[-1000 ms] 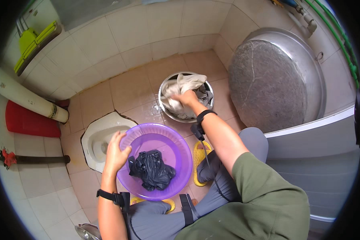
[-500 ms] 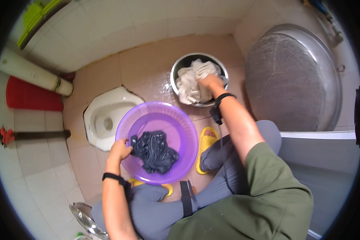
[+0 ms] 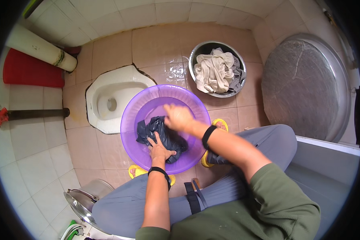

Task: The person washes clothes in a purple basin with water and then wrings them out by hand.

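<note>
Dark cloth point(image 3: 169, 138), wet-looking and bunched in the purple basin point(image 3: 127, 128), closer to the near rim than to the far one, with bare bottom showing toward the far rim. Likely soft and limp, with no stiffness to lift by; probably heavy for its bulk if soaked, and slick along the shiny folds. Little risk of breakage; at worst, some stretching if hauled up by one thin corner. Better to grip deep, gathering a thick fold at each end of the bundle, than to pinch the loose flap toward the basin's left rim.

Left hand point(image 3: 160, 151) laid on the near part of the cloth, fingers spread, resting rather than clenched. Right hand point(image 3: 179, 119) over the bundle's far right side, blurred, fingers partly bent; impossible to tell whether grasping a fold, merely touching or hanging free just above.

Beyond the basin's far right rim, on the tiled floor point(image 3: 152, 44), a metal bowl point(image 3: 221, 95), apart from the basin, with pale cloth point(image 3: 215, 72) heaped toward its left rim and grey cloth point(image 3: 238, 74) along its right. Past the basin's left rim, partly overlapped in view, a squat toilet point(image 3: 114, 90). Along the floor's right edge, a large round metal pan point(image 3: 304, 88), tilted up.
</note>
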Motion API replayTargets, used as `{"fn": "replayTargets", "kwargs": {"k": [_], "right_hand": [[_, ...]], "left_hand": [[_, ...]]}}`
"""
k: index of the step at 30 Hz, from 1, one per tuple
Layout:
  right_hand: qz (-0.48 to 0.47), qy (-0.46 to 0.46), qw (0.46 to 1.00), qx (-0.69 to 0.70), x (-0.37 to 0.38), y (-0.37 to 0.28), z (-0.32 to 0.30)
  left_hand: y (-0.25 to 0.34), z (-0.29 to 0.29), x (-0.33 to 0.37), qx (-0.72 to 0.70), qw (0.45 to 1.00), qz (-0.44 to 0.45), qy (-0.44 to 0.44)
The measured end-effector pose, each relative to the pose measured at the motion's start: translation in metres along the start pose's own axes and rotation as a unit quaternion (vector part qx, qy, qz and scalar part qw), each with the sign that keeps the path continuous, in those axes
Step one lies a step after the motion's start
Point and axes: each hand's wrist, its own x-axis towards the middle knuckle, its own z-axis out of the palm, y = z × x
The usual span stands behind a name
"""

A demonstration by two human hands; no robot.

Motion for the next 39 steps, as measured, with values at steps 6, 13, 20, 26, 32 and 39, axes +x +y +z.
{"fn": "replayTargets", "kwargs": {"k": [6, 13, 20, 26, 32, 39], "right_hand": [[0.157, -0.136, 0.959, 0.190, -0.046, -0.042, 0.102], [0.046, -0.138, 0.959, 0.244, -0.037, -0.037, 0.118], [0.197, -0.094, 0.878, 0.426, -0.048, -0.028, 0.124], [0.203, -0.057, 0.915, 0.343, -0.051, -0.040, 0.098], [0.167, -0.234, 0.800, 0.526, -0.052, 0.005, 0.115], [0.171, -0.340, 0.472, 0.795, -0.048, -0.039, 0.045]], "left_hand": [[-0.028, 0.037, 0.025, -0.011, 0.984, 0.106, 0.139], [-0.020, -0.008, -0.008, -0.152, 0.981, -0.039, 0.116], [-0.044, -0.056, 0.003, -0.131, 0.991, -0.014, -0.033], [-0.052, -0.093, -0.024, -0.191, 0.982, 0.014, 0.002], [-0.023, -0.145, -0.077, -0.324, 0.943, 0.076, -0.005], [-0.027, -0.171, -0.134, -0.427, 0.896, 0.124, 0.005]]}}
